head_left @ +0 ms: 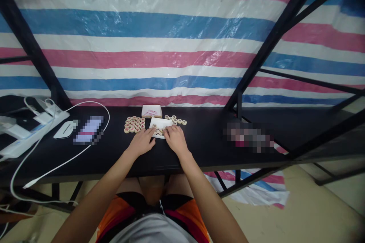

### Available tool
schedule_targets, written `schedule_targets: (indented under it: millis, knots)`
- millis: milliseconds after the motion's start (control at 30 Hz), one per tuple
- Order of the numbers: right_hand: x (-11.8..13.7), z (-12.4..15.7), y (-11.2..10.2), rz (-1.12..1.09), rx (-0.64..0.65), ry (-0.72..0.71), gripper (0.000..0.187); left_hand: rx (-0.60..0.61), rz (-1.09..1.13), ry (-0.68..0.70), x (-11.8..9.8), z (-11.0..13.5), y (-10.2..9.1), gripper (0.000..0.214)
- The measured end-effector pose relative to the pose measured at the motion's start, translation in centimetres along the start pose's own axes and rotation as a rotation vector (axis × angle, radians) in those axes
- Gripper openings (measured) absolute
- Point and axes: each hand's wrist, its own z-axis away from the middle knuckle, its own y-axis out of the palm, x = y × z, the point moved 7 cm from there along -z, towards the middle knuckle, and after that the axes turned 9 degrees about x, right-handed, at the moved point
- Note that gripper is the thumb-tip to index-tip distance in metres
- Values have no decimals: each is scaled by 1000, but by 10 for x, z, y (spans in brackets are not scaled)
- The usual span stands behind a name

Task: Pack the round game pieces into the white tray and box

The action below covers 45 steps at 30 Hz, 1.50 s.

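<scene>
On the black table, a shallow white box (161, 122) lies between my hands with several round Chinese chess pieces (157, 131) in its near part. My left hand (142, 141) rests at the box's left side, fingers stretched toward the pieces and thumb apart. At the right side, my right hand (176, 140) reaches over the edge with bent fingers, touching or nearly touching the pieces there; the fingertips are partly hidden. To the left, red-marked pieces (134, 124) stand in rows. More pieces (179, 121) with dark marks lie loose beyond my right hand.
Behind the white box sits another open box (151, 111) with red print inside. On the left are a power strip (34, 133), a white cable (61, 160), a white device (65, 129) and a blurred phone-like object (89, 130). A blurred item (248, 136) lies right. Black frame posts (265, 53) flank the table.
</scene>
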Motion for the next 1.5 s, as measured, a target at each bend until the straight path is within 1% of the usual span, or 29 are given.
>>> schedule_targets:
  millis: [100, 200, 367, 433, 600, 767, 800, 867, 967, 1033, 1133, 1267, 1333, 1367, 1400, 1467, 1500]
  knots:
    - [0, -1, 2, -30, 21, -42, 28, -14, 13, 12, -2, -2, -4, 55]
    - [0, -1, 3, -64, 36, -75, 27, -1, -3, -6, -3, -5, -4, 56]
    - [3, -1, 4, -68, 49, -102, 31, 3, -38, -8, -3, -4, 0, 49]
    - [4, -1, 4, -60, 43, -95, 32, -13, -39, -1, -4, -2, -1, 46]
    - [0, 1, 1, -5, -14, -15, 33, -33, -44, 13, -9, 2, -5, 38]
    - [-4, -2, 1, -23, -14, 10, 31, -27, -48, 27, -8, 4, -4, 36]
    - [-5, -5, 1, -35, -6, -15, 29, -26, -46, 31, -8, 4, -4, 36]
    - [-4, -11, 1, -55, 39, -118, 28, -25, -42, 43, -7, 5, -2, 35]
    - [-3, -20, 4, -70, 169, -298, 28, -24, -44, 51, -6, 5, 0, 34]
    - [-8, -23, 3, -82, 202, -329, 29, -24, -54, 44, -6, 5, 1, 33]
    - [-14, -24, 0, -98, 166, -293, 31, -23, -67, 43, -7, 5, 1, 33]
    - [-14, -20, 0, -121, 125, -257, 29, -25, -62, 50, -9, 6, -1, 32]
    - [-18, -19, -3, -169, 73, -243, 30, -18, -56, 47, -9, 7, -3, 32]
    - [-24, -19, -5, -199, 27, -214, 31, -14, -53, 45, -9, 7, -3, 33]
    - [-33, -19, -8, -226, -28, -163, 33, -11, -47, 43, -9, 7, -4, 33]
    - [-57, -18, -12, -260, -120, -9, 35, -12, -32, 39, -10, 8, -6, 33]
    - [-69, -18, -12, -263, -134, 72, 36, -14, -24, 37, -10, 8, -7, 33]
